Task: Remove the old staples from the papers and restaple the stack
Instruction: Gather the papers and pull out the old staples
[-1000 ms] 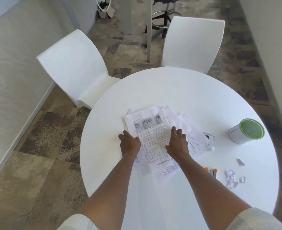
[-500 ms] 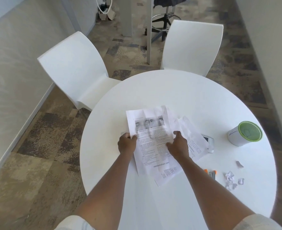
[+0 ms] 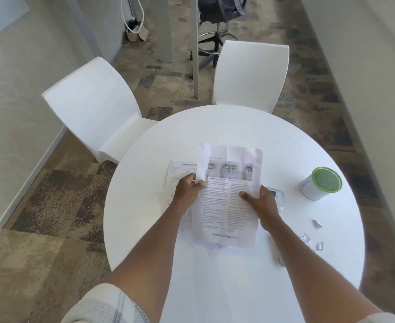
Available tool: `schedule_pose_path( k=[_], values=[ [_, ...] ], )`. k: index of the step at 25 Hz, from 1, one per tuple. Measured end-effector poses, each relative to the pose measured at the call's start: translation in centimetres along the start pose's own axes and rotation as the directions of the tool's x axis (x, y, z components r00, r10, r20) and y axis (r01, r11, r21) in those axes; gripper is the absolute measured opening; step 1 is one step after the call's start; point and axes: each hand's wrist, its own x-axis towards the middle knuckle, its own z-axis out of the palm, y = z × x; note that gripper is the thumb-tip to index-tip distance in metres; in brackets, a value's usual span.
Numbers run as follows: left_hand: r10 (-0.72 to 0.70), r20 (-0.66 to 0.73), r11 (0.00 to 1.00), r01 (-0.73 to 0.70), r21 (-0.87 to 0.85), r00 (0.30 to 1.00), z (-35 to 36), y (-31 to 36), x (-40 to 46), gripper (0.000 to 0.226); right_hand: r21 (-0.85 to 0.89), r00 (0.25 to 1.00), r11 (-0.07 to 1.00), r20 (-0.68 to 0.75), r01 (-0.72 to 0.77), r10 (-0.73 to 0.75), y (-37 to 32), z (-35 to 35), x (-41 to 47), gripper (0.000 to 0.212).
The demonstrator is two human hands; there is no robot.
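I hold a stack of printed papers [image 3: 229,201] upright over the middle of the round white table [image 3: 238,127]; its top sheet shows a strip of eye photos above two text columns. My left hand [image 3: 190,190] pinches the stack's left edge and my right hand [image 3: 259,201] grips its right edge. One more printed sheet [image 3: 180,173] lies flat on the table behind my left hand. A clear stapler [image 3: 276,198] lies just right of my right hand, partly hidden by it.
A white cup with a green lid [image 3: 321,183] stands at the table's right. Small paper scraps [image 3: 312,238] lie near the right edge. Two white chairs [image 3: 94,106] [image 3: 250,73] stand at the far side, and a wall runs along the right.
The papers lay spread flat under both hands; I have gathered them, squared them and lifted them upright off the table. One sheet stayed behind on the left.
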Motion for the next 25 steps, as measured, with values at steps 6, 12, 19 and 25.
schedule_pose_path(
  k=[6,12,19,25],
  values=[
    [0.164,0.092,0.673,-0.18,0.718,0.982,3.3,0.2,0.4,0.042,0.189,0.984,0.982,-0.17,-0.015,0.048,3.2,-6.8,-1.9,0.01],
    [0.13,0.133,0.36,-0.172,0.917,0.983,4.6,-1.1,2.2,0.084,0.254,0.973,0.963,-0.184,-0.087,0.137,6.1,-10.2,-3.1,0.013],
    [0.079,0.076,0.274,-0.095,0.957,0.994,4.3,-0.4,4.5,0.094,0.276,0.977,0.956,-0.159,-0.096,0.144,7.2,-10.1,-2.5,0.01],
    [0.151,0.029,0.611,-0.117,0.783,0.988,2.6,0.0,5.3,0.023,0.305,0.98,0.946,-0.122,-0.111,0.154,7.0,-8.6,-2.5,0.012]
  ],
)
